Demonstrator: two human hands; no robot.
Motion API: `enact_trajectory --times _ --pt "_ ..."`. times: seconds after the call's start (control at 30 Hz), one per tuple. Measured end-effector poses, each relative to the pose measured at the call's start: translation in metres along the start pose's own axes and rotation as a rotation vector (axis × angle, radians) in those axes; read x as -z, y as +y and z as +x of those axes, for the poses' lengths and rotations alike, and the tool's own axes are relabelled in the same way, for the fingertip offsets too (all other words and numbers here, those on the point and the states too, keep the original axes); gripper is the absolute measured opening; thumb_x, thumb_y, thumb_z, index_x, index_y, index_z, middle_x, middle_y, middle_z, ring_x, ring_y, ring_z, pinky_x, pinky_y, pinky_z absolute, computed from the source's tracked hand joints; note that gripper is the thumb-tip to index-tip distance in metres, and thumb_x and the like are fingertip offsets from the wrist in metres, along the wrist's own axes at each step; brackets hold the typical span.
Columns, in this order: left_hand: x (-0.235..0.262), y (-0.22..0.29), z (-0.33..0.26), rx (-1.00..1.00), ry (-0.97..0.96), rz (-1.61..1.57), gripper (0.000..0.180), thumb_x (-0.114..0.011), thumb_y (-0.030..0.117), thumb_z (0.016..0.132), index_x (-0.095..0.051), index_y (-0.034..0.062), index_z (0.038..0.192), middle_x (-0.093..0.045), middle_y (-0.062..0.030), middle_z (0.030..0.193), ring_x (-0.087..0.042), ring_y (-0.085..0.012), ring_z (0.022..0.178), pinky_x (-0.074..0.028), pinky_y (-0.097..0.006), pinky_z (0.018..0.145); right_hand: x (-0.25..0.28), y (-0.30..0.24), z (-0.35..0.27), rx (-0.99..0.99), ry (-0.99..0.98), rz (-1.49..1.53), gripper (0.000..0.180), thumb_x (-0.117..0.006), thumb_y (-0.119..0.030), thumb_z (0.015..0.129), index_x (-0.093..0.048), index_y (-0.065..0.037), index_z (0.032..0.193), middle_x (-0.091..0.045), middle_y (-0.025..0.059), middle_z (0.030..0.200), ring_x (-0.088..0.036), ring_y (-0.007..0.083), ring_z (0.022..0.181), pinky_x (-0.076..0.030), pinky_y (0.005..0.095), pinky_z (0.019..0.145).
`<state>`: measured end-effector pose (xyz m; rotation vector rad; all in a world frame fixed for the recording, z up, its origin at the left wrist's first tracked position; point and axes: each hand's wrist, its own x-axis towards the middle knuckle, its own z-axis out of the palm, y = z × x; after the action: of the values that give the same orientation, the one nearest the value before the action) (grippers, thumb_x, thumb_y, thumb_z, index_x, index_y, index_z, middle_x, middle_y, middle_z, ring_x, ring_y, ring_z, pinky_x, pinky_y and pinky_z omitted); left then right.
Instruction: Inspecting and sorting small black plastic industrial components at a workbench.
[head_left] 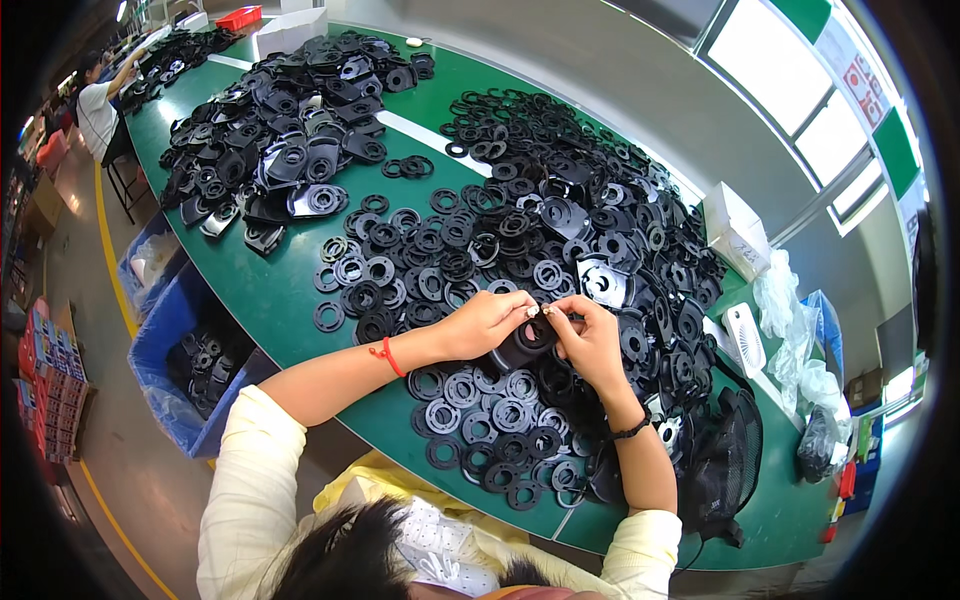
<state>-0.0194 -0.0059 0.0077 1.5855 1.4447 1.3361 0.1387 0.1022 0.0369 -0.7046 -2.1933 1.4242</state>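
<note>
Both my hands meet over the middle of a green table [260,300], fingers bent inward. Between them is a black plastic part [524,348] with a round opening, like the shell-shaped pieces lying about. My left hand [488,325], with a red string at the wrist, grips its upper left side. On the other side my right hand [588,335], a dark band at its wrist, pinches the upper right edge. Small pale bits show at the fingertips, too small to name. Loose black rings [462,390] lie right below and around my hands.
A heap of black shell-shaped parts [290,130] covers the far left of the table. Blue-lined bins [165,375] stand at the left edge. At the right are a white box [738,230], a black mesh bag [735,455] and clear plastic bags [785,310]. A person [97,115] works far left.
</note>
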Motion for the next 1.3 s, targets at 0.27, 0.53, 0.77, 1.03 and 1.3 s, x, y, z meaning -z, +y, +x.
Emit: enact_trajectory --times 0.27,0.53,0.77,1.03,1.3 --pt "-0.003 -0.011 0.0 -0.017 0.047 0.078 0.018 -0.047 0.015 0.094 -0.057 -0.0003 0.095 -0.064 -0.0128 0.075 -0.063 -0.0227 0.068 -0.047 -0.032 0.063 -0.007 0.001 -0.003 0.089 0.008 -0.115 0.011 -0.055 -0.006 0.091 -0.058 0.004 0.087 -0.057 0.0018 0.067 -0.053 0.0051 0.047 -0.038 0.0187 0.042" --pt "0.01 -0.012 0.006 0.255 0.022 -0.627 0.03 -0.048 0.027 0.097 -0.051 0.0037 0.115 -0.058 -0.0021 0.104 -0.056 -0.0088 0.095 -0.047 -0.027 0.081 -0.004 0.003 0.0 -0.021 0.138 0.209 0.016 -0.045 -0.017 0.098 -0.052 -0.004 0.093 -0.053 -0.0011 0.062 -0.047 0.0036 0.044 -0.034 0.0178 0.041" --pt "0.007 -0.009 0.007 0.246 0.075 -0.764 0.035 -0.054 0.024 0.094 -0.047 0.005 0.123 -0.06 -0.0034 0.103 -0.059 -0.0103 0.088 -0.051 -0.025 0.071 -0.002 0.008 -0.003 -0.012 -0.166 0.406 0.014 -0.042 -0.016 0.098 -0.046 -0.003 0.094 -0.056 0.0046 0.079 -0.056 0.0102 0.065 -0.046 0.0221 0.056" --pt "0.003 -0.016 0.005 0.156 -0.083 -0.517 0.034 -0.055 0.02 0.094 -0.047 0.0025 0.121 -0.058 -0.0012 0.093 -0.054 -0.0063 0.071 -0.048 -0.021 0.061 0.0 0.01 -0.004 -0.105 -0.174 0.121 0.033 -0.044 -0.027 0.097 -0.061 -0.002 0.084 -0.055 -0.0022 0.07 -0.047 0.004 0.06 -0.041 0.0186 0.056" --pt "0.0 -0.009 0.002 0.158 -0.005 -0.388 0.029 -0.055 0.019 0.093 -0.047 0.0018 0.116 -0.061 -0.0028 0.081 -0.054 -0.0065 0.058 -0.045 -0.021 0.052 -0.004 0.008 -0.005 0.034 -0.114 -0.037 0.035 -0.048 -0.021 0.094 -0.058 0.006 0.076 -0.056 0.0038 0.06 -0.05 0.0097 0.052 -0.042 0.0241 0.049"
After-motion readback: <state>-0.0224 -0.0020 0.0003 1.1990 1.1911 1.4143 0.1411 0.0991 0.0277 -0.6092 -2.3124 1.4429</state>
